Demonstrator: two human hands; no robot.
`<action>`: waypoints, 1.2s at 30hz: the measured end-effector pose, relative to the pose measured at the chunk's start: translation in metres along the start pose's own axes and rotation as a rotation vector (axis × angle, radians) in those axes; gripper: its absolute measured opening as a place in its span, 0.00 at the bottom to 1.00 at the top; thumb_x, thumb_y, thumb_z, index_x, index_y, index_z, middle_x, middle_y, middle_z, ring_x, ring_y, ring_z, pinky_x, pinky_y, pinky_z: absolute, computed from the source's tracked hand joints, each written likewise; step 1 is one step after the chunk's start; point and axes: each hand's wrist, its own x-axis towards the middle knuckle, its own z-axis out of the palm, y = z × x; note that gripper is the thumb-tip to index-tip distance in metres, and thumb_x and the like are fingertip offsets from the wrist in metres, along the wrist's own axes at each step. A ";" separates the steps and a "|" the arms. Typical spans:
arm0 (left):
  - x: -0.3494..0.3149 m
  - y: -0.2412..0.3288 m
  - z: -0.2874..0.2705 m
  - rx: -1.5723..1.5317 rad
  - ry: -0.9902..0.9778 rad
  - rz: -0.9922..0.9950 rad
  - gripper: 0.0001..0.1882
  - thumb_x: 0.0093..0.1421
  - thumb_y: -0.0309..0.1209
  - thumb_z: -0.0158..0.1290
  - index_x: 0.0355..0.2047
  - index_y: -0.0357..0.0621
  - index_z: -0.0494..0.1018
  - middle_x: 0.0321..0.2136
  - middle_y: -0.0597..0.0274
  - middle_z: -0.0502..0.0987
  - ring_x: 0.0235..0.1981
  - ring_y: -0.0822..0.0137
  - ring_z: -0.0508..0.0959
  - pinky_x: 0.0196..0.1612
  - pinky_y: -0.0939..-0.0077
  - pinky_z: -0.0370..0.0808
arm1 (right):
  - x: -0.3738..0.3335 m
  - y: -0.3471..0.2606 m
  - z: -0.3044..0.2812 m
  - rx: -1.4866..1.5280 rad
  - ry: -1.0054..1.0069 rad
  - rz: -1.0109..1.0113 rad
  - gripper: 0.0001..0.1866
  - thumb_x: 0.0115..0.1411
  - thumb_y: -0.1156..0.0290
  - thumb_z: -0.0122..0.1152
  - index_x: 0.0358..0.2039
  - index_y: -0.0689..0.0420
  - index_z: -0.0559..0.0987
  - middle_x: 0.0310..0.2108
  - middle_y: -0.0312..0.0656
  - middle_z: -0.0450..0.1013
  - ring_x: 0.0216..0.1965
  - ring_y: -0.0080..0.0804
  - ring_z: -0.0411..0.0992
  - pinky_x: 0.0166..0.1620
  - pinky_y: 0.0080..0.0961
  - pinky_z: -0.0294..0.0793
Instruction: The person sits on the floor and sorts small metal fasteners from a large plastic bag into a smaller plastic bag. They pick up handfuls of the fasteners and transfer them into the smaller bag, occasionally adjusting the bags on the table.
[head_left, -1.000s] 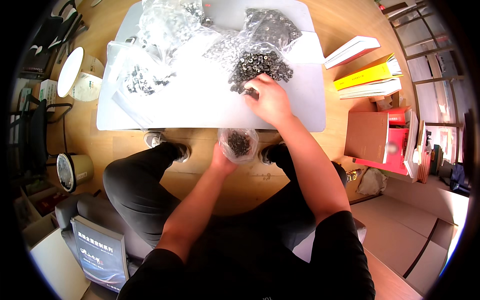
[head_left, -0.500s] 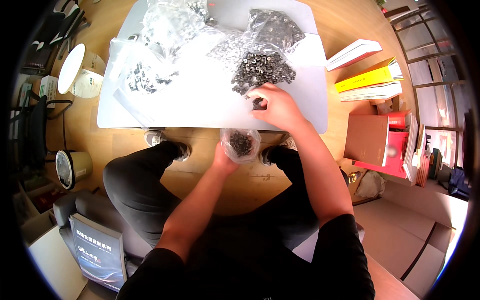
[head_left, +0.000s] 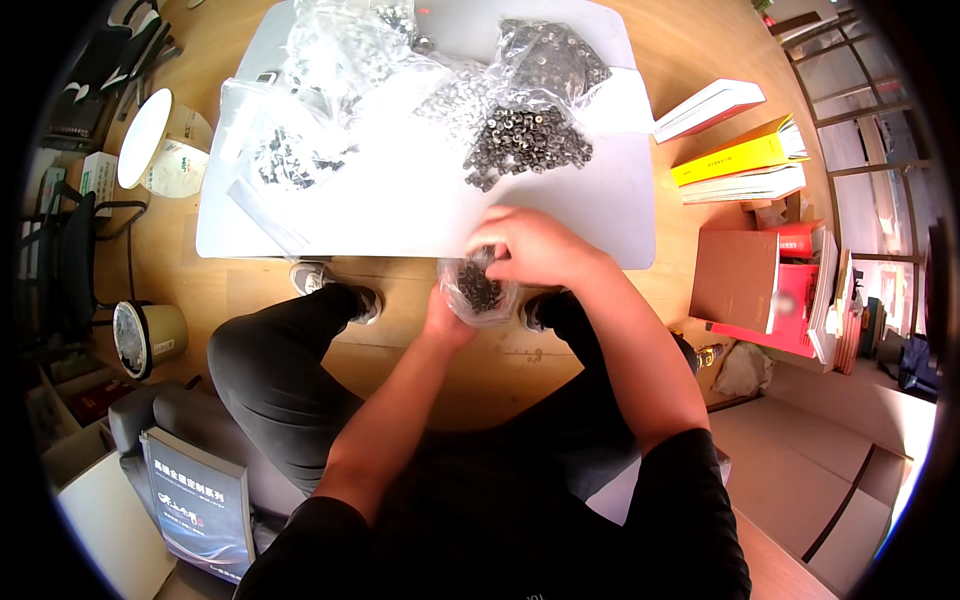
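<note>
Just below the table's front edge, my left hand (head_left: 444, 320) is wrapped round a clear plastic bag (head_left: 499, 314). Small dark round parts (head_left: 478, 287) lie inside it. My right hand (head_left: 528, 246) is curled at the bag's mouth, thumb and fingers close together. Dark pieces show between its fingertips, partly hidden by the hand. Beyond it, a loose pile of the same dark ring-like parts (head_left: 528, 143) is spread on the white table (head_left: 400, 225). Behind that pile lies a larger clear bag (head_left: 548, 58) full of similar parts.
More clear bags (head_left: 345, 45) of small parts lie at the back left, and another bag (head_left: 290, 155) with black-and-white pieces lies at the left. Books (head_left: 735, 155) stand right of the table, with a red box (head_left: 770, 310) nearer. A bin (head_left: 148, 338) stands at left.
My right hand has moved from the near edge of the pile down to the mouth of the bag, with dark parts in its fingers. The left hand and bag stay in place.
</note>
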 end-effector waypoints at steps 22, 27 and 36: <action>-0.003 0.009 -0.009 -0.109 0.030 -0.038 0.23 0.78 0.44 0.42 0.62 0.45 0.73 0.58 0.55 0.79 0.58 0.52 0.80 0.62 0.44 0.78 | 0.047 0.021 0.007 -0.303 0.531 -0.022 0.21 0.57 0.70 0.72 0.53 0.49 0.85 0.45 0.39 0.79 0.41 0.38 0.81 0.46 0.35 0.81; 0.000 0.009 -0.014 -0.084 0.030 -0.030 0.23 0.78 0.44 0.42 0.62 0.45 0.73 0.58 0.55 0.79 0.58 0.52 0.80 0.62 0.44 0.78 | 0.042 0.019 0.004 -0.260 0.458 -0.030 0.20 0.57 0.72 0.72 0.52 0.49 0.85 0.45 0.40 0.79 0.41 0.38 0.81 0.46 0.35 0.81; 0.001 0.010 -0.009 -0.073 0.053 -0.005 0.23 0.78 0.46 0.42 0.62 0.47 0.73 0.57 0.56 0.79 0.57 0.52 0.80 0.60 0.46 0.80 | 0.035 0.011 0.003 -0.213 0.386 0.002 0.18 0.57 0.73 0.72 0.49 0.49 0.85 0.46 0.40 0.78 0.41 0.39 0.81 0.47 0.36 0.81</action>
